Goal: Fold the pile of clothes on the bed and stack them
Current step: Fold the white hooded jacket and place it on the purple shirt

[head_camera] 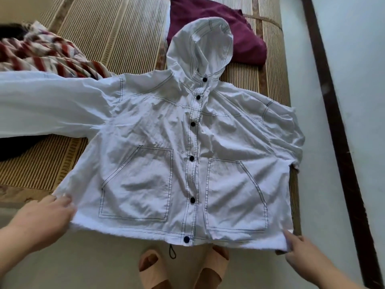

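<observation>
So the striped woven straw mat on the bed [116, 34] is the work surface here, and spread over most of it, front up and snapped shut, is the white hooded jacket with dark stitching [158, 126]. Its hem hangs just past the near edge of the bed. One long sleeve [41, 101] runs straight out to the left, while the other is bunched up at the right edge. Behind it there's a crumpled red-and-white striped garment pile [41, 55] at the far left, and a folded maroon cloth [239, 38] sits partly under the hood [200, 49]. The left hand [45, 215] grips the left hem corner and the right hand [302, 253] pinches the right one, so both are closed on fabric. Looks to me like the flattening step, with no fold made yet. I'd say the next move means bringing the sleeves and sides in over the two pockets, then tucking the hood down. The maroon piece seems like the obvious spot to stack it.
</observation>
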The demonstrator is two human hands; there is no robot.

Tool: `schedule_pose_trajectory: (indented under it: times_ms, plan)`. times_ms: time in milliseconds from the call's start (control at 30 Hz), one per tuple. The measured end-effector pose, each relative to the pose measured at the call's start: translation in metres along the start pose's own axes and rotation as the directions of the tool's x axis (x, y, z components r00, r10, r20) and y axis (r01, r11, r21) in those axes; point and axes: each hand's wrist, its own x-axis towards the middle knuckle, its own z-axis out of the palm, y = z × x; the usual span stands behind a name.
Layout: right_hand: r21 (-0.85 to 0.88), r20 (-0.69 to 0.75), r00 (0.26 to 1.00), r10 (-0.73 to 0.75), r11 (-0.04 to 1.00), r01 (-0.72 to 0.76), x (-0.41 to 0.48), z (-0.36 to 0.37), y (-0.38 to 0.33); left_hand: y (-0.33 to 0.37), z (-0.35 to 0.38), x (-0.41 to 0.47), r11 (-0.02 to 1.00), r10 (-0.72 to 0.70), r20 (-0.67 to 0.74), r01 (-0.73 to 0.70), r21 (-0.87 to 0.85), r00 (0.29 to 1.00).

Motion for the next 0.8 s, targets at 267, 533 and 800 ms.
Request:
schedule_pose_trajectory:
  times_ms: [267, 533, 800]
  plan:
    - [0.024, -0.467, 0.785, -0.408, 0.881, 0.472, 0.036, -0.053, -0.135, 0.138, -0.138, 0.029, 0.984, 0.057, -0.220, -0.092, -0.155, 0.974]
    - [-0.180, -0.220, 0.827, -0.518, 0.855, 0.487, 0.151, -0.113, -0.208, 0.185, -0.204, 0.150, 0.898, -0.057, -0.216, -0.045, -0.438, 0.975]
    - [-0.107, -0.522, 0.723, -0.452, 0.876, 0.470, 0.186, -0.184, -0.194, 0.129, -0.281, 0.215, 0.870, -0.258, -0.362, 0.052, -0.490, 0.896]
